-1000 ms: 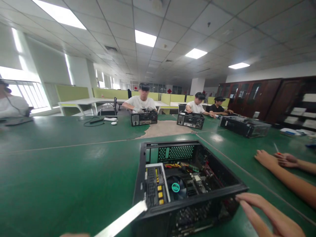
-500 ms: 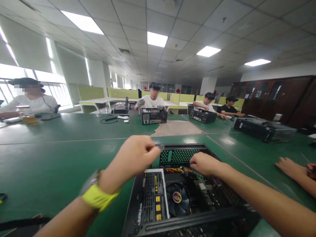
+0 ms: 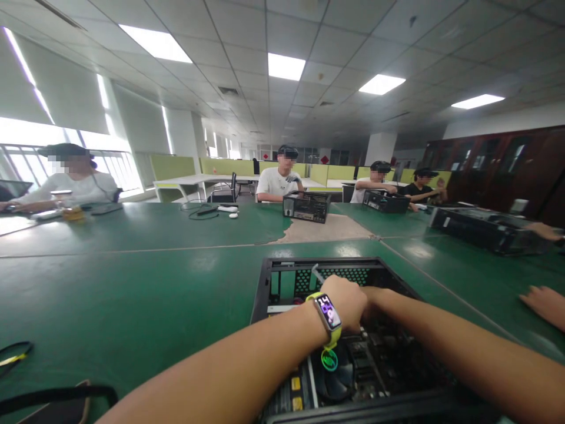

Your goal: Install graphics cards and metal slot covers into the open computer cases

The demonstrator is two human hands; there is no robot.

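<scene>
An open black computer case [image 3: 263, 284] lies on the green table [image 3: 132, 294] in front of me. Both my arms reach into it. My left hand [image 3: 348, 300], with a yellow-strapped watch [image 3: 329, 313] on the wrist, is closed inside the case near its far perforated wall, and a thin silver strip [image 3: 316, 273] sticks up from its fingers. My right hand [image 3: 375, 292] lies just behind the left one, its fingers hidden. Below my wrists I see a cooler fan with a green badge [image 3: 329, 359] and a power supply with yellow labels [image 3: 295, 386].
Another person's hand [image 3: 545, 303] rests on the table at the right. Several people sit at the far side with open cases [image 3: 306, 207], [image 3: 385, 202]; another case [image 3: 485, 231] lies at the right. Cables and a mouse [image 3: 210, 210] lie far left; a black strap [image 3: 57, 393] is near me.
My view dropped closer over the case. My left hand went from above the case's far rim down into it, and my right hand slid in behind it.
</scene>
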